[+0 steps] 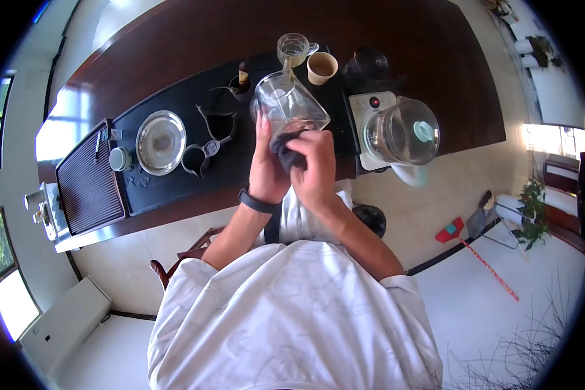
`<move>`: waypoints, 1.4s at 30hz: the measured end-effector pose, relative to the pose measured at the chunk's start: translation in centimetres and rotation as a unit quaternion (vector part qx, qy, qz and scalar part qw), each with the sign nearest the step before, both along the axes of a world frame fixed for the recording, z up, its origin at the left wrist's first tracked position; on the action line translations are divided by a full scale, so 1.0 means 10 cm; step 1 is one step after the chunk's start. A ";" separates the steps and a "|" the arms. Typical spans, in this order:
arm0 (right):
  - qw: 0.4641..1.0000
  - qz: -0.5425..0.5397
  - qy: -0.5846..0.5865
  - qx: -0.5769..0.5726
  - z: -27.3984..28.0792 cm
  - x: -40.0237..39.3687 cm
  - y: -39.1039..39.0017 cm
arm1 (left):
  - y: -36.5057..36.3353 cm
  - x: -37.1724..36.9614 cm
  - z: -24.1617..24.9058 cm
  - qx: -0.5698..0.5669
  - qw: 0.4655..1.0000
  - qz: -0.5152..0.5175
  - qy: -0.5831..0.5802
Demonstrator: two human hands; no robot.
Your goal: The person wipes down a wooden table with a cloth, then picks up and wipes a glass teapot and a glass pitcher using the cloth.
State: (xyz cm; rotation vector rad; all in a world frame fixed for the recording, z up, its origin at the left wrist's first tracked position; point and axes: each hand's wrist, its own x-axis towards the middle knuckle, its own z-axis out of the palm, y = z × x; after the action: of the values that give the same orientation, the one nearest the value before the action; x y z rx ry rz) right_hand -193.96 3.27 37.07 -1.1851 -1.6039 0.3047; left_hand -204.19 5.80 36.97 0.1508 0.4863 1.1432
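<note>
My left hand (266, 170) wears a dark wristband and grips a clear glass pitcher (289, 97) by its side, tilted over the dark tea tray. Pressed to the near end of the pitcher is a dark cloth (287, 151), bunched in the fingers of my right hand (315, 166). Part of the cloth lies behind the fingers. Just beyond the pitcher stand a glass mug (293, 47) with a handle and a tan cup (322, 67).
On the right, a glass kettle (403, 133) sits on a white electric base (372, 104) with a red light. Left of my hands are black-rimmed vessels (220, 123) and a round metal dish (160, 143). A ribbed tray section (92, 179) lies farther left. A red broom (452, 231) is on the floor.
</note>
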 end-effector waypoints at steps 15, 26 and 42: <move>0.861 -0.147 0.369 -0.318 -0.62 0.64 -0.36 | -0.22 -0.13 -0.79 0.335 0.854 -0.022 0.397; 0.839 -0.234 0.382 -0.308 -1.20 1.01 -0.51 | 0.01 0.31 -1.18 0.416 0.721 -0.029 0.553; 0.911 -0.208 0.124 -0.332 -1.93 0.94 -0.58 | 0.06 0.70 -1.52 0.377 0.620 -0.063 0.685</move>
State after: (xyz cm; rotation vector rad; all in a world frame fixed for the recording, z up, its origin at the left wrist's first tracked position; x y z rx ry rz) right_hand -184.51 -2.53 17.78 -1.8811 -0.9995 0.7248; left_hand -197.20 6.41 21.76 1.8882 1.2668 0.8238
